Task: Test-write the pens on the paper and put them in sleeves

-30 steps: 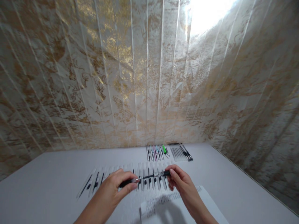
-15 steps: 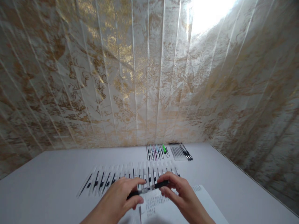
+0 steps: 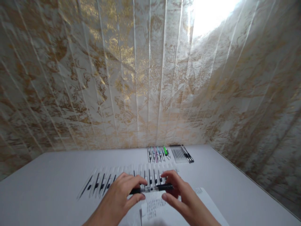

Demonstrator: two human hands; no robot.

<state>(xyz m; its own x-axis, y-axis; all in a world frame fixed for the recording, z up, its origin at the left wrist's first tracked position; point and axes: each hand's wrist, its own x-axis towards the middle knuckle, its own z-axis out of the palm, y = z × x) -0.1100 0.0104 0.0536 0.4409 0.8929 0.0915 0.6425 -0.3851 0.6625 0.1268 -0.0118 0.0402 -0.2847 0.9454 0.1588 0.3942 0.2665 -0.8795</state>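
Observation:
A pen with black ends and a clear middle (image 3: pixel 148 189) lies level between my two hands, above a sheet with handwriting (image 3: pixel 157 208). My left hand (image 3: pixel 125 191) grips its left black end between thumb and fingers. At its right black end is my right hand (image 3: pixel 180 194), with the thumb below and the index finger above; the other fingers curl behind the pen. Beyond my hands, a long row of clear pen parts with dark refills and small black pieces (image 3: pixel 102 183) lies on the table, partly covered by my hands.
Colored pens (image 3: pixel 156 154) and a green marker (image 3: pixel 166 151) lie near the back edge. Right of them are a row of thin refills (image 3: pixel 178 154) and several black pens (image 3: pixel 188 156). A patterned curtain (image 3: pixel 141 78) hangs behind the white table (image 3: pixel 47 175).
The pen has turned from a slight tilt to nearly level. My right hand has shifted a little to the right, and its thumb and index finger are farther apart.

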